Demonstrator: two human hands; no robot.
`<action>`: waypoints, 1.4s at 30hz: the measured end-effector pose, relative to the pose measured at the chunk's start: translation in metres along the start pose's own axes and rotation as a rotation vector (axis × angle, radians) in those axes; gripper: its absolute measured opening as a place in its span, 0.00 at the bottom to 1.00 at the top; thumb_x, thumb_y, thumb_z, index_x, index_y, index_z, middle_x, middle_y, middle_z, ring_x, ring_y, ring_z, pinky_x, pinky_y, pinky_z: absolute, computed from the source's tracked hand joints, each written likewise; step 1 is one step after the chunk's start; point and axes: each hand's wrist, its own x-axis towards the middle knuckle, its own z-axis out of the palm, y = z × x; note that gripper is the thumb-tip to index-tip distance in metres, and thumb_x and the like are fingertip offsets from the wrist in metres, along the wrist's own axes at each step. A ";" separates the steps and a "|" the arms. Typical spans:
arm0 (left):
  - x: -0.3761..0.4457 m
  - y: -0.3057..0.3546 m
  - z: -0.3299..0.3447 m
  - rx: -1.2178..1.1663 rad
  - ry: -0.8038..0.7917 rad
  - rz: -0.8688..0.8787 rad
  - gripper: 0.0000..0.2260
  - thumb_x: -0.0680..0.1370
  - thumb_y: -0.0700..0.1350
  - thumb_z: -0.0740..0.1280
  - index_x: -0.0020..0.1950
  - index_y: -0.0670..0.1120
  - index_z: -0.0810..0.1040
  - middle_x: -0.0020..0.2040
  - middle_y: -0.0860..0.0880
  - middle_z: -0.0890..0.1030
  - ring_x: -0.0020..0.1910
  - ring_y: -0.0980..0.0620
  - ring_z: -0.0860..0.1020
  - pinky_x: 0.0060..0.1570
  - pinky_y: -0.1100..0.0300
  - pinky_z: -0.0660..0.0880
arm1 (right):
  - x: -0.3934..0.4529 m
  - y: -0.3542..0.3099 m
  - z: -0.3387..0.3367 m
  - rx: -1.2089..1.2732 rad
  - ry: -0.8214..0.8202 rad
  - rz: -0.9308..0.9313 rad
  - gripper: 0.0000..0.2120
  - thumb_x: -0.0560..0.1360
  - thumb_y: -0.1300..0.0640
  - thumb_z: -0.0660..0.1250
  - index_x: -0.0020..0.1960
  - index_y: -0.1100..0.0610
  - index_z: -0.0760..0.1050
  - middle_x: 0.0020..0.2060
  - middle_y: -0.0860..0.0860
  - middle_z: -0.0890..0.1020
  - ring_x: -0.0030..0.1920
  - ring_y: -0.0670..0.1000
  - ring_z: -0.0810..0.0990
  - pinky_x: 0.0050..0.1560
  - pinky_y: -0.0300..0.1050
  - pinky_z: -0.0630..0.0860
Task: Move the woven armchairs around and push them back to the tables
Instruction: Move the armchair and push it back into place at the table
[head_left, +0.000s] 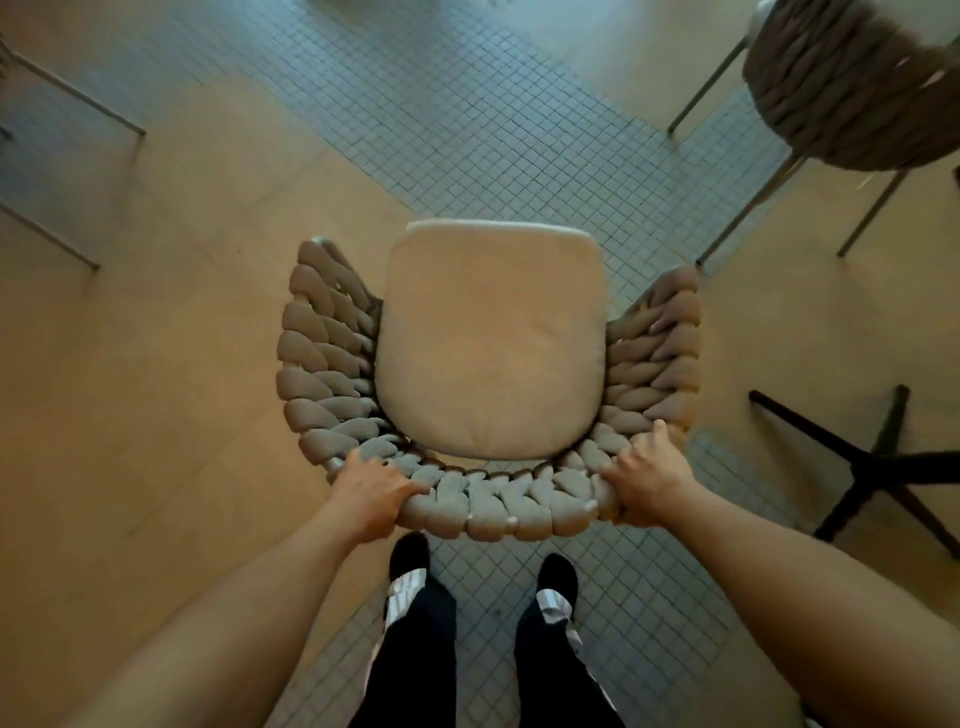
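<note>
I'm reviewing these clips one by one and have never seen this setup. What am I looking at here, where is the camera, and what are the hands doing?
There is no machine: a person wears a wide-angle camera on the head, looking down at their own arms and feet. Both bare hands grip the curved back of a chunky woven grey-brown armchair with a beige seat cushion: the left hand on the left of the rim, the right hand on the right. The floor is tan with a band of small grey tiles. A second woven armchair stands at the upper right, and a black table base at the right.

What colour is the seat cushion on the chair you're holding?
Pale beige, plain; the cushion shows clearly in the head view.
</note>
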 end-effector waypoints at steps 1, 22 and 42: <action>0.001 -0.013 -0.001 0.042 0.008 0.022 0.24 0.80 0.49 0.64 0.73 0.67 0.65 0.63 0.53 0.77 0.64 0.48 0.73 0.57 0.47 0.64 | -0.004 -0.012 -0.002 0.035 -0.008 0.020 0.23 0.76 0.36 0.64 0.65 0.49 0.74 0.56 0.51 0.82 0.59 0.58 0.78 0.68 0.67 0.61; 0.067 -0.172 -0.061 0.630 0.065 0.004 0.20 0.84 0.50 0.59 0.75 0.66 0.66 0.81 0.52 0.59 0.81 0.38 0.45 0.70 0.24 0.42 | 0.000 -0.192 -0.102 0.578 -0.151 0.207 0.34 0.78 0.34 0.64 0.71 0.59 0.69 0.64 0.57 0.76 0.63 0.61 0.75 0.64 0.72 0.69; 0.002 0.044 0.001 0.042 -0.154 0.182 0.33 0.71 0.66 0.69 0.72 0.53 0.69 0.63 0.47 0.79 0.65 0.38 0.74 0.69 0.26 0.52 | -0.018 -0.040 0.010 0.256 -0.064 0.075 0.36 0.71 0.32 0.71 0.74 0.46 0.67 0.70 0.50 0.74 0.74 0.58 0.68 0.76 0.71 0.52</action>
